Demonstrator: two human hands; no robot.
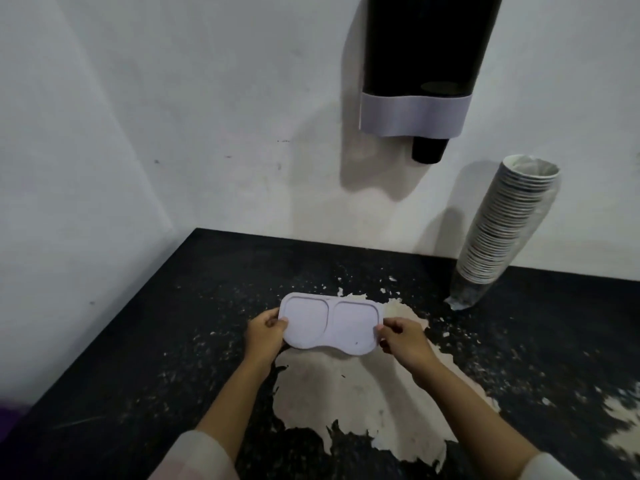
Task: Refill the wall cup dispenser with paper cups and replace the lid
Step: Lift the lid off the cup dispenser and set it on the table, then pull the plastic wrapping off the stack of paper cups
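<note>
A white two-lobed dispenser lid [332, 323] hangs just above the black table, held flat between both hands. My left hand [265, 336] pinches its left end and my right hand [403, 341] pinches its right end. On the wall above hangs the dark cup dispenser [420, 46] with a white band at its base; one dark cup [428, 150] pokes out underneath on the right side. A tall sleeve of stacked paper cups [505, 230] in clear plastic leans against the wall at the right, standing on the table.
The black table [145, 341] has worn patches where pale material shows through, mostly under and in front of my hands. White walls meet in a corner at the left. A purple object shows at the lower left edge.
</note>
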